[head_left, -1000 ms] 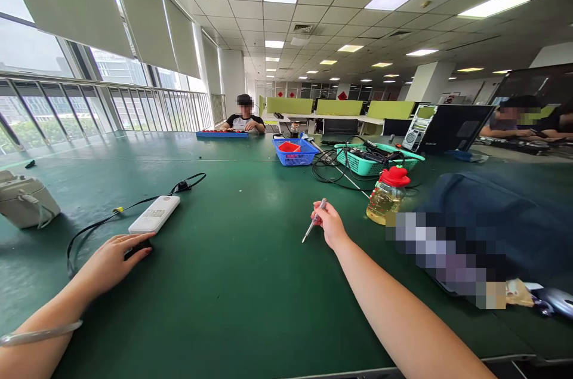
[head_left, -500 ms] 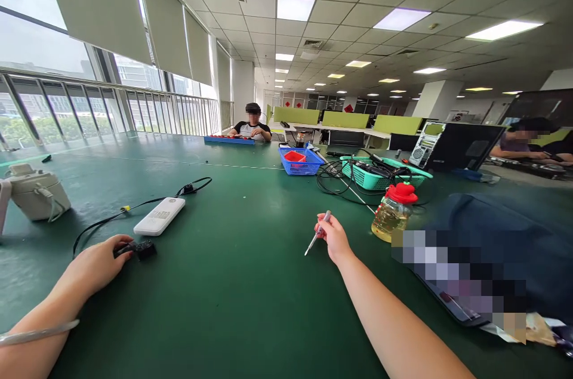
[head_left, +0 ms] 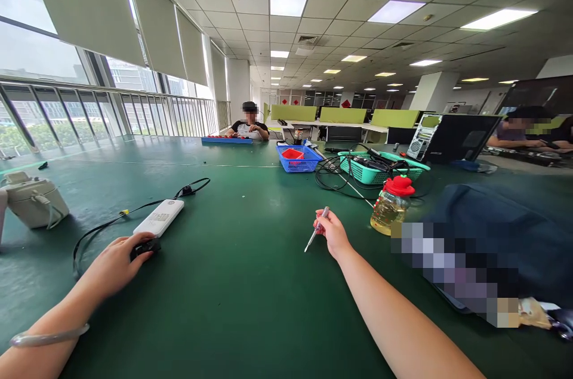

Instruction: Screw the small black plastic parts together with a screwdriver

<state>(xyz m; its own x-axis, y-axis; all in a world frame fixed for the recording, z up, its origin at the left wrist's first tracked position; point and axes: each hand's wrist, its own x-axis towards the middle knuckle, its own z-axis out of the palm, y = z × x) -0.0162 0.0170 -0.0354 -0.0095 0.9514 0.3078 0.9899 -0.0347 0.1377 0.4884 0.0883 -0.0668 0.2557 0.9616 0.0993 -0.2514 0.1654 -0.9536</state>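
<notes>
My left hand [head_left: 119, 262] is closed round a boxy black plug [head_left: 152, 245] on the table, thumb on the near side and fingers over the top. From behind that hand a black cord [head_left: 96, 227] curves away past a white power bank [head_left: 162, 215], which lies just beyond my fingertips. My right hand [head_left: 333, 233] pinches a slim screwdriver [head_left: 316, 231] by its pale handle. Its metal tip points down and to the left, over the green table. How far the tip is from the surface I cannot tell.
On the right stand a red-lidded jar [head_left: 391, 206] of yellowish liquid, a dark bag [head_left: 505, 236], and a teal basket [head_left: 367, 175] of tangled cables. A blue basket [head_left: 299, 163] is farther back. At left sits a beige case [head_left: 36, 200]. A person [head_left: 250, 125] works at the far end.
My left hand has shifted right and forward, its fingers now wrapped over the plug's boxy body. The right hand keeps its grip on the screwdriver, almost unmoved. The view has turned slightly.
</notes>
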